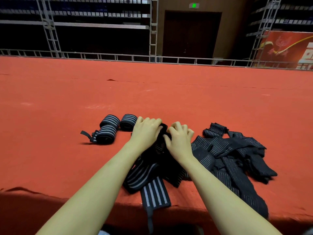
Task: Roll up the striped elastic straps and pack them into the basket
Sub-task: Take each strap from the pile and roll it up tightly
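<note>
Your left hand [145,131] and right hand [179,139] both curl around the dark strap roll [163,131] between them, just right of three finished rolls [116,128]. Loose striped straps [233,155] lie piled right of those rolls, on the red carpet [152,92].

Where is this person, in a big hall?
Probably an indoor hall or arena: a wide red carpeted stage, metal truss scaffolding, dark tiered seating, and a green exit sign above a brown door.
</note>
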Demonstrator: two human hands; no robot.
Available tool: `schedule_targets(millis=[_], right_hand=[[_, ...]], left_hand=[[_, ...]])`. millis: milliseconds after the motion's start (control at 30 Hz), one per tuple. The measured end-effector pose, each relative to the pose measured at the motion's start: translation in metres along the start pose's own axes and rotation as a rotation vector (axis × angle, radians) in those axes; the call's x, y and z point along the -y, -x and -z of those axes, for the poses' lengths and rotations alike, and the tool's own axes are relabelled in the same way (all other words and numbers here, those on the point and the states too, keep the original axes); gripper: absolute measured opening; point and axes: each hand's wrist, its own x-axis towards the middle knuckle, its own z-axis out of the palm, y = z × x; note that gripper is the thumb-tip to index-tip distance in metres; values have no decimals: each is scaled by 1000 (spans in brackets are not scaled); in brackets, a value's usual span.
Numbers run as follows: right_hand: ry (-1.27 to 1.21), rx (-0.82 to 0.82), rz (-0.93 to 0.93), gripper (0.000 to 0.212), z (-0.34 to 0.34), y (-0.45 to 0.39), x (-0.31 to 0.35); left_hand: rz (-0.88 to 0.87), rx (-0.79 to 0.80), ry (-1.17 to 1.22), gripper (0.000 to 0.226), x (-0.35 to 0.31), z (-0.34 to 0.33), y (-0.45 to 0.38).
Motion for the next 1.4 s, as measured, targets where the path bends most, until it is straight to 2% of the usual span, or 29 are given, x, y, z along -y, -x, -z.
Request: schedule_targets(millis=[133, 333, 467, 567, 633, 700, 767, 833, 900, 933, 1033, 1067, 1200, 1267, 1300, 1367, 1400], right_hand=[[-24, -22, 0, 10, -1, 0, -3], [38, -143, 82, 10, 4, 5, -1], [121, -142, -41, 6, 7, 2, -5], [180, -48, -132, 29, 9, -6, 0], [93, 30, -61, 37, 13, -9, 8], [-30, 71, 61, 36, 15, -10, 18], [-114, 173, 79, 41, 14, -12, 26], [-85, 272, 87, 41, 9, -12, 33], [-56, 245, 96, 24, 4, -10, 38], [-108, 193, 58, 15, 3, -8, 40], [-388, 97, -38, 11, 9, -8, 45], [-469, 132, -18, 12, 13, -9, 46], [-643, 361, 22, 40, 26, -15, 58], [-754, 344, -33, 44, 24, -19, 60], [-808, 310, -49, 38, 24, -20, 61], [-881, 215, -76, 7, 25, -24, 63], [-903, 158, -106, 14, 27, -26, 64]], left_hand=[[52, -8, 25, 20, -2, 3, -7], [322, -20, -10, 25, -3, 12, -14], [327, -59, 75, 23, 9, 19, -13], [376, -58, 250, 23, 9, 25, -11], [399, -71, 319, 23, 9, 30, -12], [399, -111, 382, 22, 11, 36, -12], [383, -158, 447, 22, 13, 43, -13], [366, -181, 473, 21, 15, 49, -14], [361, -179, 451, 20, 18, 55, -13], [361, -179, 437, 19, 20, 57, -12], [394, -193, 462, 18, 24, 61, -9], [412, -202, 487, 18, 25, 62, -9], [464, -221, 552, 14, 20, 74, -15], [473, -223, 599, 10, 22, 80, -18], [476, -221, 632, 10, 23, 82, -19], [460, -189, 752, 10, 28, 86, -19], [441, -155, 821, 11, 29, 87, -18]])
